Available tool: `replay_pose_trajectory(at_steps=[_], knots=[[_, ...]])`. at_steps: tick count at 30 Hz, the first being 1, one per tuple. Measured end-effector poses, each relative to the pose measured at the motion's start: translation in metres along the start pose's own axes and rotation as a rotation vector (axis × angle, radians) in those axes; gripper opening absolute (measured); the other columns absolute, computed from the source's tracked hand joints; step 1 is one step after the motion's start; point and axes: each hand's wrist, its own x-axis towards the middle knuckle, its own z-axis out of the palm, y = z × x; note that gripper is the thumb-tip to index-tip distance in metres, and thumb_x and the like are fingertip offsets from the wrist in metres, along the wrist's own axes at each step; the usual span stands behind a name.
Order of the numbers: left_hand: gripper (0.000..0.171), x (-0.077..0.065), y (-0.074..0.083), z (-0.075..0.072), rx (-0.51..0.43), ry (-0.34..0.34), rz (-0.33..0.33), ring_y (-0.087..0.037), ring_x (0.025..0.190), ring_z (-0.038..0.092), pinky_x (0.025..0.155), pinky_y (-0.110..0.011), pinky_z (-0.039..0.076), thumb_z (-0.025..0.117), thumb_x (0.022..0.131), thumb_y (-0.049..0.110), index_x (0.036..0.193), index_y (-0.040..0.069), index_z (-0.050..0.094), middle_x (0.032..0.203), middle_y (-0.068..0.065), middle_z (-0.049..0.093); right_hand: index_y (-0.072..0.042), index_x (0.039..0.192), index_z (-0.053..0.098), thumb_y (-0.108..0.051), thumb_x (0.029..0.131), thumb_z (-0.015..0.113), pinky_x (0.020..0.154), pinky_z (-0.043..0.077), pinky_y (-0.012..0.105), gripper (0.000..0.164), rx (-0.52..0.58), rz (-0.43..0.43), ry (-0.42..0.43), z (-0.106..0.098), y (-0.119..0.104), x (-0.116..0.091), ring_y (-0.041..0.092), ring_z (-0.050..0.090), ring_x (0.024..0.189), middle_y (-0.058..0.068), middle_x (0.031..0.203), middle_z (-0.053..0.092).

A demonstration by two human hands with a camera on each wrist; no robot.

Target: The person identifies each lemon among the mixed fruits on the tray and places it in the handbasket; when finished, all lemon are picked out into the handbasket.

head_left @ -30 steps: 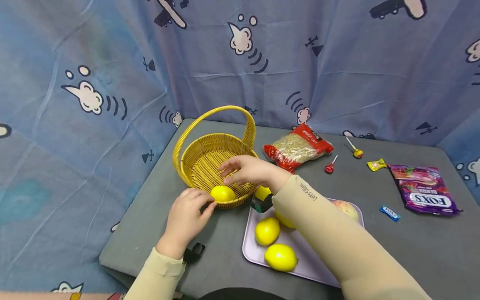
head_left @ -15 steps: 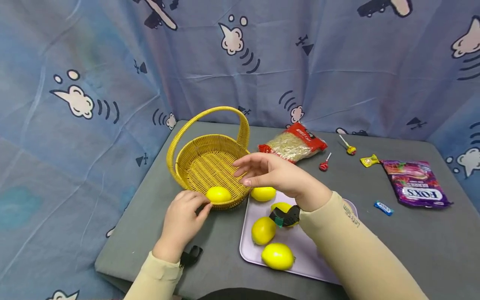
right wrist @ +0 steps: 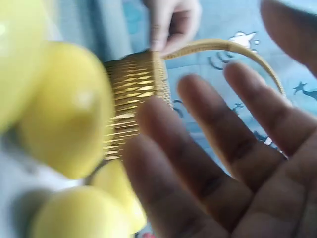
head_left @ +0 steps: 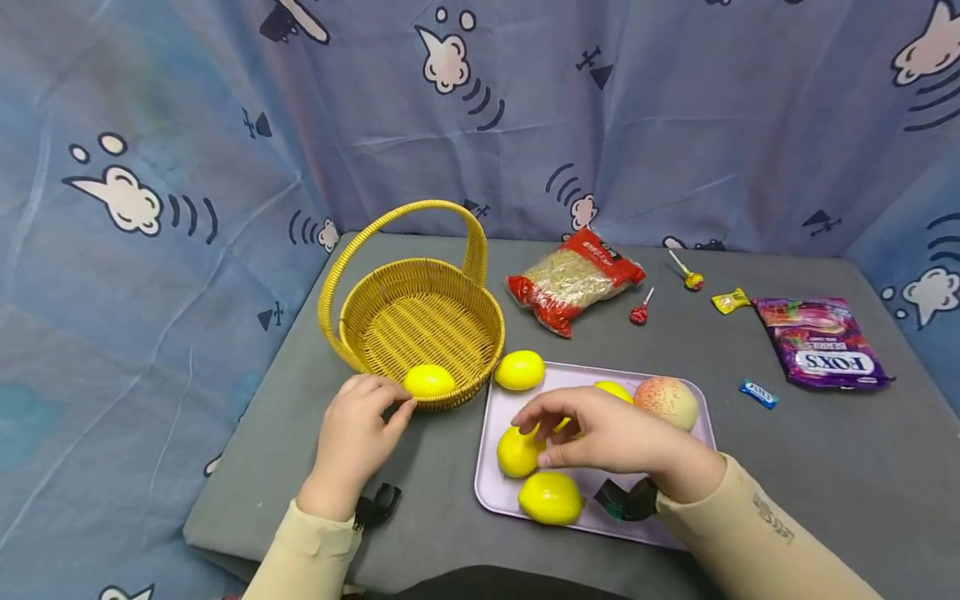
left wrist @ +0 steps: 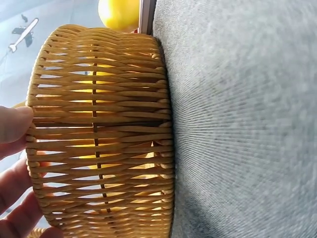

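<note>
A yellow wicker basket with a tall handle stands at the left of the table, one lemon inside by its near rim. My left hand holds that rim between thumb and fingers; the left wrist view shows the thumb on the woven rim. Over the lilac tray, my right hand is held with fingers spread and slightly bent, nothing in it. Just beneath it lie a lemon and another lemon. In the right wrist view the fingers are beside blurred lemons.
A further lemon sits at the tray's far left corner, a peach at its right. Behind are a red-ended clear packet, two lollipops, a yellow sweet, a blue sweet and a purple candy bag.
My right hand has moved from over the basket, right and toward me, to above the tray. The left hand keeps its hold on the rim. The whole head view has shifted slightly.
</note>
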Motion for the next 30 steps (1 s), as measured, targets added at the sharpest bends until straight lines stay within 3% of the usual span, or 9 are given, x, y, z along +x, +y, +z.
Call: replay_pose_trajectory(at_steps=[7,12,17,25,30], knots=[[0.007,0.004,0.001,-0.004,0.005,-0.005,-0.01,-0.02,0.096,0.063,0.086,-0.038,0.054,0.083,0.085,0.024,0.087,0.02,0.078,0.091,0.006,0.07,-0.029,0.117,0.072,-0.032,0.085,0.083,0.092,0.055,0.037,0.035,-0.177,0.045,-0.03,0.018,0.023,-0.022,0.015,0.062,0.103,-0.013,0.116,0.068],[0.007,0.007,0.0,-0.005,-0.009,0.012,-0.003,-0.02,0.094,0.063,0.085,-0.037,0.054,0.084,0.084,0.021,0.087,0.018,0.078,0.09,0.005,0.07,-0.031,0.121,0.069,-0.038,0.081,0.085,0.093,0.053,0.034,0.044,-0.215,0.016,-0.007,0.027,0.038,-0.021,0.01,0.058,0.105,-0.018,0.121,0.064],[0.007,0.007,0.001,-0.005,-0.009,0.003,-0.017,-0.02,0.094,0.063,0.085,-0.037,0.054,0.084,0.085,0.022,0.087,0.018,0.079,0.09,0.005,0.07,-0.031,0.121,0.068,-0.039,0.079,0.087,0.099,0.049,0.036,0.047,-0.251,0.056,0.006,0.033,0.045,-0.02,0.008,0.056,0.107,-0.02,0.121,0.063],[0.01,0.003,0.002,-0.004,0.008,-0.017,-0.025,-0.02,0.096,0.064,0.086,-0.038,0.055,0.082,0.086,0.025,0.093,0.019,0.079,0.093,0.005,0.071,-0.029,0.12,0.069,-0.04,0.079,0.087,0.101,0.048,0.039,0.046,-0.268,0.072,0.014,0.038,0.05,-0.02,0.008,0.056,0.106,-0.019,0.118,0.063],[0.01,0.002,0.003,-0.002,0.013,0.001,0.005,-0.02,0.096,0.065,0.086,-0.038,0.055,0.082,0.086,0.025,0.093,0.019,0.079,0.093,0.005,0.072,-0.034,0.119,0.067,-0.039,0.08,0.086,0.088,0.052,0.033,0.043,-0.194,0.074,0.002,0.033,0.046,-0.023,0.012,0.056,0.101,-0.017,0.116,0.063]])
